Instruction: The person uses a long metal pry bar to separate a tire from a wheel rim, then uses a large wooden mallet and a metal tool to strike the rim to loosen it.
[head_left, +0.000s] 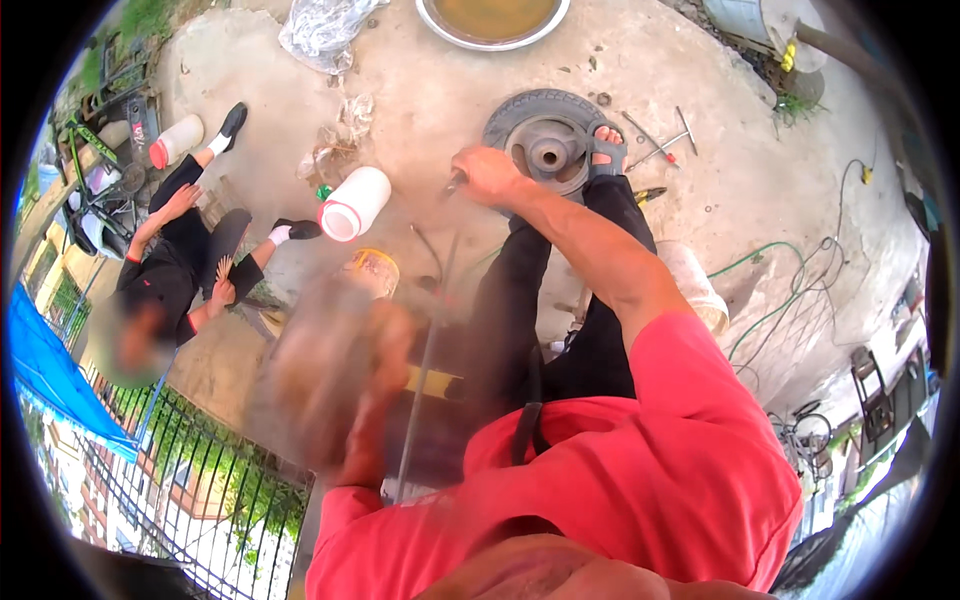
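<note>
right fingers (470, 163) grip a small dark piece (453, 186), likely light, stiff, best held by one end; left fingers (391, 335) too blurred to tell.

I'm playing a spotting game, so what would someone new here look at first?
Probably the bright red shirt, which fills the lower middle. Next might come the wheel with its black tyre, lying on the ground above the middle, near the person's right hand. Then maybe the round basin, brown inside, at the top edge.
</note>
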